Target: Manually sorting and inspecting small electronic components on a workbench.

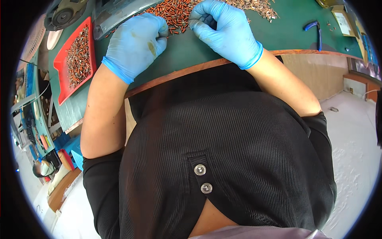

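Blue gloves with dark smudges cover both hands. My left hand (137, 44) is closed in a pinch at the near edge of a pile of small orange-red cylindrical parts with metal ends (175, 14). A tiny orange bit shows by its fingertips, but what they hold is too small to make out. Just to the right, my right hand (227, 32) curls its thumb and forefinger into a ring, the tips together beside the same pile. Anything between those tips is hidden. Behind the right hand lies a heap of small tan, copper-coloured pieces (258, 8).
On the left of the green table (294, 34) is a red tray (92, 47) of similar small parts. A clear plastic piece (115, 18) and a dark round-based device (65, 16) stand behind it. Blue-handled pliers (319, 36) and an open cardboard box (345, 22) lie at the right.
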{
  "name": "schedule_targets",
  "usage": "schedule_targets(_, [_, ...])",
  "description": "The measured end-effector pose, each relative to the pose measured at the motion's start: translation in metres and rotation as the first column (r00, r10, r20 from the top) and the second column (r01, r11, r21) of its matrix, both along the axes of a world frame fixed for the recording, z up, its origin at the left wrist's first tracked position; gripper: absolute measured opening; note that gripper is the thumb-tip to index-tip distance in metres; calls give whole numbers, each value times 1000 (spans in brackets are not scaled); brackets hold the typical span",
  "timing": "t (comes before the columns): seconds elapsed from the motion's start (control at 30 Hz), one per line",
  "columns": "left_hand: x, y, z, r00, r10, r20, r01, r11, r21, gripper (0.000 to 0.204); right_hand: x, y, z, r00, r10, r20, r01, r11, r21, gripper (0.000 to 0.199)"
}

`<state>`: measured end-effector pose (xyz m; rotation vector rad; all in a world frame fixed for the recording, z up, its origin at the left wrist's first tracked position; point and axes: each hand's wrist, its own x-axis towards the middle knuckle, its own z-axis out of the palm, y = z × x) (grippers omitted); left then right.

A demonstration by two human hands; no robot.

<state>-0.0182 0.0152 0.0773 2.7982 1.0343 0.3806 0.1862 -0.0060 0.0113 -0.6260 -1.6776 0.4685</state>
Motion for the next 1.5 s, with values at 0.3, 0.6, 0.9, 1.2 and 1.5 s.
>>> schedule_targets(0.3, [-1,-11,13,782,394,483,34,747,-664,10,-10,-19,31,988,-65,140,95,971,-220,13])
schedule_targets(0.6, [-5,-26,12,551,634,543,274,477,-835,18,-28,-22,45,987,-104,123,123,979,-165,8])
schedule_targets(0.9, [13,-30,16,266,645,716,244,673,-698,14,-47,-2,56,983,-135,-126,71,904,-421,7])
schedule_targets(1.2, [19,19,-2,304,378,874,-328,903,-277,10,-45,48,41,966,-182,-184,66,861,-505,7])
schedule_targets(1.5, [41,77,-23,436,189,880,-578,808,112,12,-58,100,40,905,-404,-133,331,865,-378,12])
